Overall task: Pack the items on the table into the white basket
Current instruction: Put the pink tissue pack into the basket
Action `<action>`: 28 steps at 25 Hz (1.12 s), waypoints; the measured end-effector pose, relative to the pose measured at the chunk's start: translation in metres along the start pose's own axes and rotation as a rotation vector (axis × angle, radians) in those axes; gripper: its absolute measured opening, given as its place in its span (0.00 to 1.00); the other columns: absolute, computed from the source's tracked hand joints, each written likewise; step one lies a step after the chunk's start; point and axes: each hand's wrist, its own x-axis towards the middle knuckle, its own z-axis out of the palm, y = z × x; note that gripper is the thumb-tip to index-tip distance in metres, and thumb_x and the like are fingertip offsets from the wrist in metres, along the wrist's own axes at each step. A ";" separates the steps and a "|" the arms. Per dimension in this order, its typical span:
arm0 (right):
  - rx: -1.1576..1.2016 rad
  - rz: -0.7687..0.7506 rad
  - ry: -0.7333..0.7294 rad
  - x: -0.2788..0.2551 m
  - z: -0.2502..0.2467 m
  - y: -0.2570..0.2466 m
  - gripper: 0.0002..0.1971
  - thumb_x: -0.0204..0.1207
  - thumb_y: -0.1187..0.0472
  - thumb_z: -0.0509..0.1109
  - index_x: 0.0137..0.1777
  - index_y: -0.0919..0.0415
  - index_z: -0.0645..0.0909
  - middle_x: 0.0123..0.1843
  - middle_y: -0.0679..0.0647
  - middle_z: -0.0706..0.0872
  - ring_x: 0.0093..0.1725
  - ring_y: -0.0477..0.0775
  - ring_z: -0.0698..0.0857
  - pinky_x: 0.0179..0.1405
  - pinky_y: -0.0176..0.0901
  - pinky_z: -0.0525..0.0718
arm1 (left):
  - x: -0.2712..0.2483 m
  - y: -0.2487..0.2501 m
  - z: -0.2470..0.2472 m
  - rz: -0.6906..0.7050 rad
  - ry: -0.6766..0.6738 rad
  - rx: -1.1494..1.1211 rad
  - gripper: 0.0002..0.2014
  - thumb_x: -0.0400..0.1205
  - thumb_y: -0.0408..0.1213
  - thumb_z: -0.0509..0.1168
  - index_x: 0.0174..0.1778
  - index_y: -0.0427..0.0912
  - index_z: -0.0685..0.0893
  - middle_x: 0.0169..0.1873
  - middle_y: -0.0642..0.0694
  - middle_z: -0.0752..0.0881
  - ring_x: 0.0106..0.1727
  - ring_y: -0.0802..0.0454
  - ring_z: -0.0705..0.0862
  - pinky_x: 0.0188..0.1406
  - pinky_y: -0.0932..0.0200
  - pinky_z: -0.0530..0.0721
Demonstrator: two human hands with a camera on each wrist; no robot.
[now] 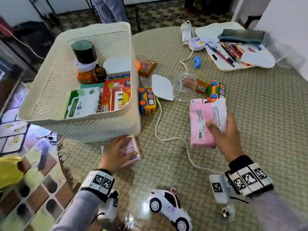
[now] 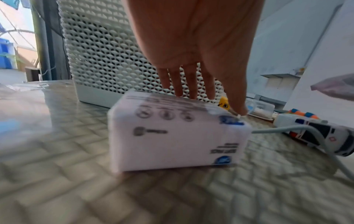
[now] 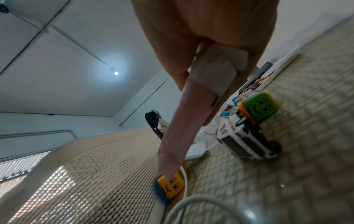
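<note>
The white basket (image 1: 80,124) stands at the table's left and holds a wipes pack (image 1: 83,102), a red toy box (image 1: 116,94) and a dark-lidded jar (image 1: 84,50). My left hand (image 1: 124,144) reaches over a small pink pack (image 1: 131,160) lying just in front of the basket. In the left wrist view its fingers (image 2: 191,84) are straight and touch the far top edge of that pack (image 2: 172,136). My right hand (image 1: 220,120) pinches a larger pink pack (image 1: 200,130) and holds it above the table, right of the basket; the same pack (image 3: 182,128) hangs from it in the right wrist view.
A yellow toy bus (image 1: 147,100) sits against the basket's right wall. A green toy bus (image 1: 215,89), a clear jar (image 1: 185,87), a white lid (image 1: 162,87) and an orange packet (image 1: 147,67) lie mid-table. A white cable (image 1: 160,124) crosses it. A white police car (image 1: 171,207) is nearest me.
</note>
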 end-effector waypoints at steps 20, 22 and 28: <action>0.074 -0.003 0.213 -0.104 0.098 -0.064 0.30 0.71 0.64 0.78 0.70 0.52 0.68 0.64 0.56 0.84 0.60 0.57 0.85 0.63 0.63 0.81 | 0.001 -0.028 -0.058 0.216 -0.336 0.176 0.50 0.57 0.76 0.65 0.78 0.70 0.59 0.59 0.51 0.75 0.62 0.50 0.77 0.61 0.53 0.78; 0.049 -0.006 0.242 -0.117 0.103 -0.069 0.31 0.69 0.57 0.79 0.69 0.50 0.68 0.62 0.55 0.85 0.58 0.55 0.86 0.61 0.62 0.82 | 0.001 -0.020 -0.072 0.245 -0.363 0.067 0.50 0.58 0.72 0.70 0.77 0.72 0.59 0.56 0.55 0.75 0.60 0.55 0.77 0.61 0.56 0.77; 0.042 0.011 0.372 -0.146 0.099 -0.084 0.28 0.71 0.66 0.78 0.67 0.58 0.69 0.53 0.52 0.85 0.48 0.52 0.86 0.58 0.61 0.83 | -0.017 0.016 -0.101 0.435 -0.304 -0.085 0.48 0.57 0.70 0.73 0.76 0.72 0.64 0.54 0.59 0.78 0.56 0.65 0.78 0.54 0.70 0.74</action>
